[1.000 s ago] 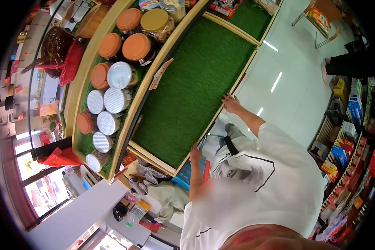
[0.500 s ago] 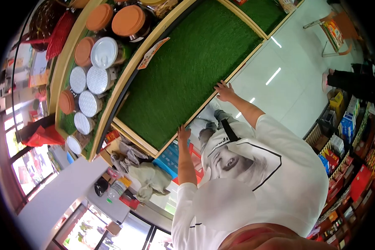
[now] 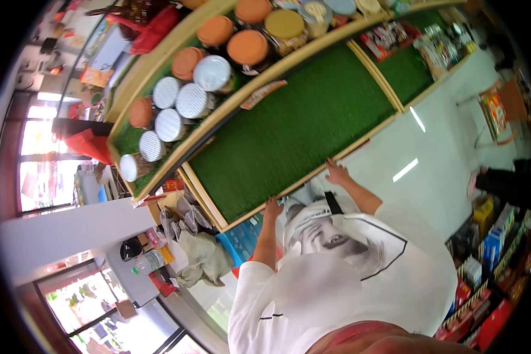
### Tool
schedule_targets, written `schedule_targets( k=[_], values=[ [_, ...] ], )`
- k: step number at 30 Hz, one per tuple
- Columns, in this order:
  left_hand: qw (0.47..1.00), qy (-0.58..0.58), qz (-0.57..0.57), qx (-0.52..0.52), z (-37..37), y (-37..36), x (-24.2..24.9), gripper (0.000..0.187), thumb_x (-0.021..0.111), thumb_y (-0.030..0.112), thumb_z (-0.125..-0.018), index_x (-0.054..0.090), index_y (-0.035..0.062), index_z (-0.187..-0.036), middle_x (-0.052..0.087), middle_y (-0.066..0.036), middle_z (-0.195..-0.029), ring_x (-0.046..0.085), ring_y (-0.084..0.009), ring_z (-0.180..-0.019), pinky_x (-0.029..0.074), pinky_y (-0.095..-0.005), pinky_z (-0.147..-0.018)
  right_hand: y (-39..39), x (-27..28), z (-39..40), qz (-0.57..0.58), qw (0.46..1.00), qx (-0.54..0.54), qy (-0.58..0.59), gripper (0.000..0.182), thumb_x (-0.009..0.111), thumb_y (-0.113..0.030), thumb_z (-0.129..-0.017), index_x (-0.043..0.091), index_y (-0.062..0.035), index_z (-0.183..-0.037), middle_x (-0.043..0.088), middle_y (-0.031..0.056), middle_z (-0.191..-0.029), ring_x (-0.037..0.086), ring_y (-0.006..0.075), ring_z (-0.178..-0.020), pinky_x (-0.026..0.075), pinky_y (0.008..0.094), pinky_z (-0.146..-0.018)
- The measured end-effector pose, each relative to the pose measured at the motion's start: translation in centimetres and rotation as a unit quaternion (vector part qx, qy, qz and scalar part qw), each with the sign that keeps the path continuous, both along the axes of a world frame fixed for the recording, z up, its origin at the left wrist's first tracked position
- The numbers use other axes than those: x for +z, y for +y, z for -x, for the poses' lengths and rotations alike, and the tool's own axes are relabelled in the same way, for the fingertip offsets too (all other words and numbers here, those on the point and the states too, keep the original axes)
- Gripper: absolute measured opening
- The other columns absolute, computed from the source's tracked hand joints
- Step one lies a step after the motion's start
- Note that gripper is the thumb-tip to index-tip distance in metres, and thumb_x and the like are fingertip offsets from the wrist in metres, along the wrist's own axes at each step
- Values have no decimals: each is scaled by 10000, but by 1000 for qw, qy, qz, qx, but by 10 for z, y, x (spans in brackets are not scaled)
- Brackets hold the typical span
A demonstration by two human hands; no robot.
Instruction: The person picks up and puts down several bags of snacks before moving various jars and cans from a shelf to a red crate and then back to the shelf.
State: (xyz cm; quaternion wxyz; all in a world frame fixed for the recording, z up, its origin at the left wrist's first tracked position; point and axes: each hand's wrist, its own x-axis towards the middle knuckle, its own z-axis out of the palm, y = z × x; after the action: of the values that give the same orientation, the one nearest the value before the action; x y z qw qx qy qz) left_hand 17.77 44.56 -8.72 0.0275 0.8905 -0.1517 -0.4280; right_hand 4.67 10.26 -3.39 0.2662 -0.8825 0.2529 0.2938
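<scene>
Left hand (image 3: 272, 208), right hand (image 3: 337, 171) on turf-lined shelf's (image 3: 295, 127) front edge (image 3: 374, 132), apparently for support; right fingers loosely spread (left: cannot tell). Jars (image 3: 248, 48) beyond, lidded, probably protecting contents.

Shelf bay (image 3: 295, 130), grn turf lining (image 3: 259, 156), lt-wood edging (image 3: 376, 75), approx. rect., set diag., upper ctr of view

Around you, the pale floor (image 3: 433, 192) was glossy, with white streaks of light (image 3: 405, 170) lying across it. On your right, a chair (image 3: 515, 99) with a brown back stood near packed shelves (image 3: 504, 261). On your left, a long white counter (image 3: 76, 233) showed between two sets of bright, dark-framed windows (image 3: 79, 298).
</scene>
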Motion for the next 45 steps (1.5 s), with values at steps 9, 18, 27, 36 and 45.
schedule_targets(
  k=[9, 18, 27, 36, 45],
  values=[
    [998, 2, 40, 38, 7, -41, -1, 767, 623, 374, -835, 356, 41, -1472, 341, -221, -1534, 335, -391, -1413, 323, -464, -1149, 1, -2, 3, -38, 999, -13, 29, 901, 647, -416, -843, 173, -148, -1560, 44, 28, -1654, 417, 420, -1353, 352, 597, -1088],
    [995, -4, 96, -12, -1, -44, 18, 695, 665, 413, -797, 496, 38, -1358, 487, -260, -1401, 464, -411, -1305, 408, -480, -1072, -4, -5, 7, -66, 998, -12, 17, 932, 659, -388, -812, 168, -133, -1562, -13, -1, -1657, 437, 321, -1362, 384, 659, -1022],
    [991, 68, 115, -30, -20, -42, -6, 699, 571, 451, -821, 488, 46, -1385, 474, -243, -1421, 426, -424, -1326, 364, -471, -1104, -13, -17, 5, -131, 990, -36, -43, 849, 620, -379, -851, 237, -77, -1546, 70, 99, -1645, 294, 317, -1449, 341, 552, -1106],
    [997, 70, 43, -11, -22, -55, 12, 629, 542, 441, -847, 543, 68, -1354, 496, -201, -1423, 449, -398, -1322, 376, -448, -1103, -12, -68, 44, -138, 945, -234, -182, 713, 641, -376, -846, 462, 17, -1413, 600, 239, -1272, 657, 327, -1005, 527, 373, -865],
    [972, -84, 217, -19, 0, -27, -22, 490, 609, 397, -793, 685, 29, -1108, 669, -274, -1064, 647, -428, -1009, 512, -516, -913, 2, -39, 66, -277, 864, -410, -97, 647, 610, -284, -861, 447, -46, -1440, 664, 130, -1144, 695, 257, -747, 540, 334, -595]
  ],
)
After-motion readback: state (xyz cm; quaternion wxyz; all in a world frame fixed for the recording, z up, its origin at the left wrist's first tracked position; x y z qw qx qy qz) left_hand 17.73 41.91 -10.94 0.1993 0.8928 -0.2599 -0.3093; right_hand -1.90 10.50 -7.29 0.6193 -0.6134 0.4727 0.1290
